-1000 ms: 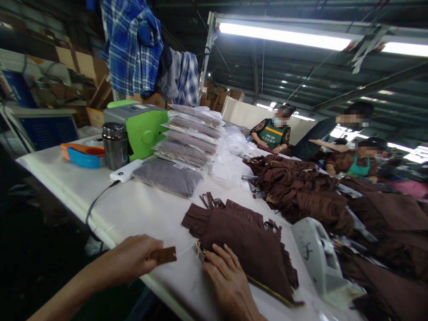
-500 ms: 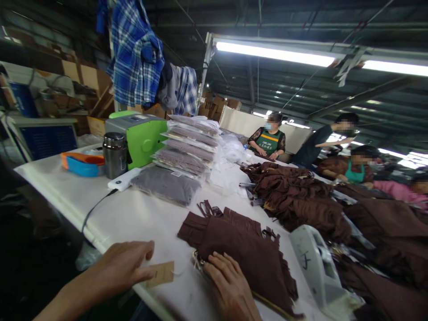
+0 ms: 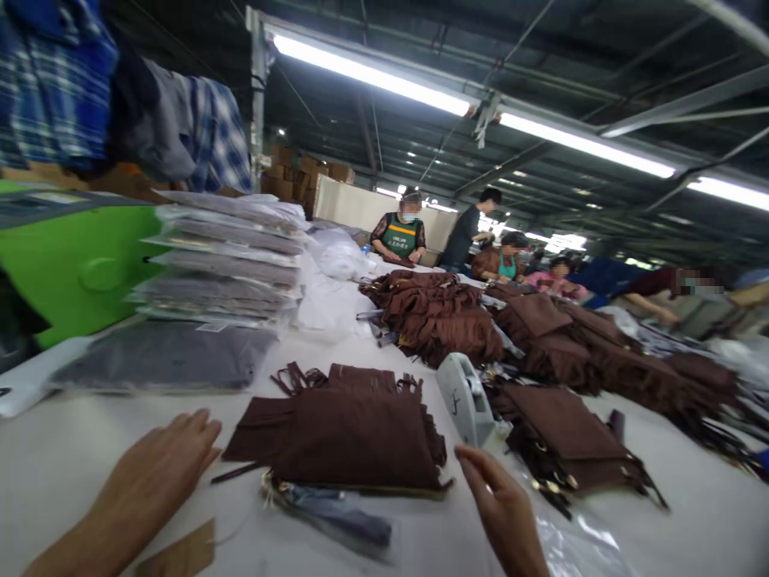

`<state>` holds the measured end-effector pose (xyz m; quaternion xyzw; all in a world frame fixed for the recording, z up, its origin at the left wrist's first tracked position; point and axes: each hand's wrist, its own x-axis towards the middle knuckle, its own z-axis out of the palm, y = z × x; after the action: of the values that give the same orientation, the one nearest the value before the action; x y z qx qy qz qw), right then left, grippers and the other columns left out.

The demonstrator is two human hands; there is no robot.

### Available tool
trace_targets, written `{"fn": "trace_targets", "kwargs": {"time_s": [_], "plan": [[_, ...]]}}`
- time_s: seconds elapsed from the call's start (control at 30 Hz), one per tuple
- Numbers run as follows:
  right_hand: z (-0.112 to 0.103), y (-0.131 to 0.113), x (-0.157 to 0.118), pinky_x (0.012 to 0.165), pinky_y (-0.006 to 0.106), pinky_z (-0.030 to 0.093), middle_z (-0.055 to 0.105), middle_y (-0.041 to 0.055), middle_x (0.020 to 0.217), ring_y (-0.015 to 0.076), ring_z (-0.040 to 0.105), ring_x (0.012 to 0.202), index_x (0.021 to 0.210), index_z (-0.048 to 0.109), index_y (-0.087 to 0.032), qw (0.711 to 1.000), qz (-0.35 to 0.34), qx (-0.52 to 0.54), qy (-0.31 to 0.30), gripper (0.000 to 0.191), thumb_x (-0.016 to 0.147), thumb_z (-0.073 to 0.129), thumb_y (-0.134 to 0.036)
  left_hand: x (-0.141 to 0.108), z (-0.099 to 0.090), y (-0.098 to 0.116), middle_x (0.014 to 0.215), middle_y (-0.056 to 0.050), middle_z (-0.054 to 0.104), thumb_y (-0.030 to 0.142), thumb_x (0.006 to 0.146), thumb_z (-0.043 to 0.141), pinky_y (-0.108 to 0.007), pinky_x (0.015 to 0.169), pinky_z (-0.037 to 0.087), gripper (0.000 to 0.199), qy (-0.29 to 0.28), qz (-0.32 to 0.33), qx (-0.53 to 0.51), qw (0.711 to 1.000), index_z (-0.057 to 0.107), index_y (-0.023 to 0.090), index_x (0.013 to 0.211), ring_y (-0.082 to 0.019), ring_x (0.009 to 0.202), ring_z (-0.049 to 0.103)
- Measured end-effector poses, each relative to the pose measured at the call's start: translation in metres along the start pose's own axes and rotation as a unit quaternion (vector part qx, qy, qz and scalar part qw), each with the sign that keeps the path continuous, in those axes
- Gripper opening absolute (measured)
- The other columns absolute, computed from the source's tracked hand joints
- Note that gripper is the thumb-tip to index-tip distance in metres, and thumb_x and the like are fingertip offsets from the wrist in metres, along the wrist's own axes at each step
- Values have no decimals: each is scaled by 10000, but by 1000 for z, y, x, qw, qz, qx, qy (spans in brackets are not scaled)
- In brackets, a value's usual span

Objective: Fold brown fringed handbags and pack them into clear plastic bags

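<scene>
A tan tag point(image 3: 183, 549) is seen nearest, beside the left wrist. Left grip point(image 3: 171, 453) is held open, palm down; right grip point(image 3: 501, 501) is loosely opened, thumb parted from fingers. Between them, a fringed brown bag point(image 3: 354, 437) is laid flat on the counter point(image 3: 240, 501), a grey-blue bundle point(image 3: 340, 517) set along its near edge. Beyond right grip, a tape dispenser point(image 3: 464, 401) is placed; beyond left grip, plastic-wrapped packets point(image 3: 228, 264) are stacked.
</scene>
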<state>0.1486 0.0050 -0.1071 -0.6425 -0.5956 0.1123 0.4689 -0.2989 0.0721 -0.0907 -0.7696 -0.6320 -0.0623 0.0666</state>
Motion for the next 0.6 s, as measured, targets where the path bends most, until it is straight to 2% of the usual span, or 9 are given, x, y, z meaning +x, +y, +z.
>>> {"fn": "trace_targets", "kwargs": {"time_s": [0.03,0.1,0.17,0.23,0.3,0.33,0.43,0.53,0.6], "plan": [[-11,10,-3,768,319,580,745,80,939,256,697,879,926,743,-213,997,66,29,12,323,788,645,-487,4,-7,9,978,-96,683,126,906,434,-426,851,489,266,10,13,2,1000,694,169,937,-268,940,630],[-23,25,-8,729,331,584,742,82,893,269,691,857,896,746,-188,982,160,100,19,400,709,702,-539,11,-14,49,1054,-94,693,142,889,486,-429,888,490,267,18,93,-35,995,693,197,1048,-265,993,638],[-20,33,-13,718,339,583,740,78,862,271,689,847,869,746,-175,959,221,179,22,451,634,763,-559,16,-11,112,1292,-95,621,102,835,546,-410,984,462,451,24,206,-66,976,603,235,1262,-261,1194,566],[-9,33,-18,747,345,579,744,81,859,269,695,851,848,742,-165,928,270,253,30,505,546,831,-559,22,1,178,1376,-104,565,130,861,544,-433,1025,449,471,9,310,-68,948,570,249,1316,-279,1287,501],[2,29,-22,762,343,576,750,92,863,263,706,847,847,731,-153,896,305,320,44,557,486,873,-552,29,17,227,1377,-141,552,150,904,506,-515,1001,464,438,1,307,-35,951,560,226,1332,-330,1284,500],[5,26,-24,755,337,575,752,99,868,259,711,843,858,724,-146,881,317,348,49,573,479,885,-545,33,25,243,1378,-170,538,158,916,491,-546,991,466,432,1,298,-14,954,548,192,1343,-356,1280,497],[6,20,-32,736,332,574,757,124,897,257,723,842,907,713,-133,829,353,432,31,564,518,898,-498,43,39,256,1353,-235,534,103,908,467,-556,930,510,446,24,279,44,959,528,109,1350,-388,1242,523],[12,24,-44,868,357,554,759,134,956,279,709,960,883,731,-147,737,393,549,-39,533,485,922,-445,51,34,241,1321,-222,571,-9,850,433,-475,908,548,520,55,297,64,951,528,110,1347,-335,1206,570],[30,29,-49,993,370,496,748,113,1033,279,662,1083,884,749,-187,687,387,607,-97,493,488,914,-430,54,25,229,1325,-194,576,-76,790,392,-426,935,546,607,65,304,67,948,524,114,1351,-292,1200,581]]}}
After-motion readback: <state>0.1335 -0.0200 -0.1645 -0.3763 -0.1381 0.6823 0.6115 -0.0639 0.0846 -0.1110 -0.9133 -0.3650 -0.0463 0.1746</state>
